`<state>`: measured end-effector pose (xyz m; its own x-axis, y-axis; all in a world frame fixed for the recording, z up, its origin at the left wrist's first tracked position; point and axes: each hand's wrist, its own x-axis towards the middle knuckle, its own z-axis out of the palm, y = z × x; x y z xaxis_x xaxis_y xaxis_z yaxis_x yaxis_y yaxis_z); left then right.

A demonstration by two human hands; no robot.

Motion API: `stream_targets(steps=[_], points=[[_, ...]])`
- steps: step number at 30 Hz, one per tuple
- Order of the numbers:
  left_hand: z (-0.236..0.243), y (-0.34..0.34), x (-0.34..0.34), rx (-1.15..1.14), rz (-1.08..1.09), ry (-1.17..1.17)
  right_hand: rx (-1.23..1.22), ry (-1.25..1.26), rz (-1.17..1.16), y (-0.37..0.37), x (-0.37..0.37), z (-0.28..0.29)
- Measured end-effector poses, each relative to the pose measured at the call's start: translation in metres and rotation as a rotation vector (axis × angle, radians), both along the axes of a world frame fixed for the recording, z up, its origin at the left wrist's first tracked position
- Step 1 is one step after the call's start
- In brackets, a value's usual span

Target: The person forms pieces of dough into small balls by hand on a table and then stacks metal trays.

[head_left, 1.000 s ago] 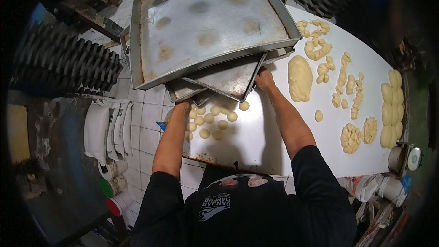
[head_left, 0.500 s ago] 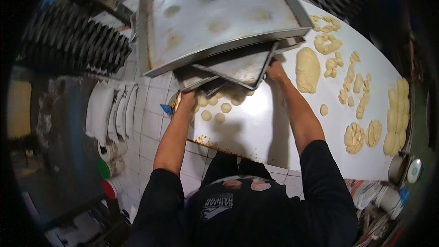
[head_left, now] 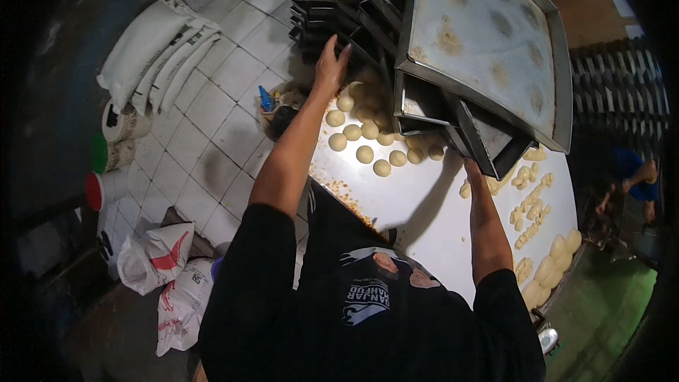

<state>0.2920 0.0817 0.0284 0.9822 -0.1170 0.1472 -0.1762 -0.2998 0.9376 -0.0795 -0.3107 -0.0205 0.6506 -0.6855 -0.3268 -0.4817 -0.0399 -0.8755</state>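
Since the earlier frame, the stack of trays (head_left: 472,92) has been shifted toward the right side of the table (head_left: 382,194), and the left hand (head_left: 331,67) has been taken off it. The left hand is held open above the table's left edge, thumb and fingers spread, with nothing gripped; whether the dark trays just beyond are touched cannot be told. The right hand (head_left: 475,168) is set against the underside of the stack, over the table's right half; its fingers are hidden by the metal, so how far they are closed cannot be seen.

The stack is tilted and loosely piled: the top tray (head_left: 488,35) is marked with dark round stains, and the trays beneath are set askew. Another stack of trays (head_left: 311,21) is seen beyond the table's left end. Dough balls (head_left: 364,154) are gathered on the table's left part, and oval buns (head_left: 555,262) are lined up along its right edge. Left of the table, a blue cone (head_left: 266,97) is held in a container (head_left: 265,122), its other contents unclear.
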Motion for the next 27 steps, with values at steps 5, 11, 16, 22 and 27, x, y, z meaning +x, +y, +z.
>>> stream_targets(steps=[5,11,16,22,27], points=[[-0.026,-0.047,0.04,-0.141,-0.223,0.037,0.002,0.1,0.003,0.013,-0.003,0.016],[-0.05,-0.002,0.072,0.249,-0.502,-0.178,0.013,0.147,0.067,0.025,-0.006,0.047],[-0.018,-0.001,-0.046,-0.281,-0.059,-0.097,-0.104,0.021,-0.049,0.084,-0.071,0.087],[0.004,-0.067,-0.383,0.18,-0.812,-0.176,-0.412,0.174,0.435,0.171,-0.278,0.073],[0.019,-0.233,-0.548,0.193,-1.114,-0.179,-0.346,0.233,0.199,0.095,-0.415,0.063]])
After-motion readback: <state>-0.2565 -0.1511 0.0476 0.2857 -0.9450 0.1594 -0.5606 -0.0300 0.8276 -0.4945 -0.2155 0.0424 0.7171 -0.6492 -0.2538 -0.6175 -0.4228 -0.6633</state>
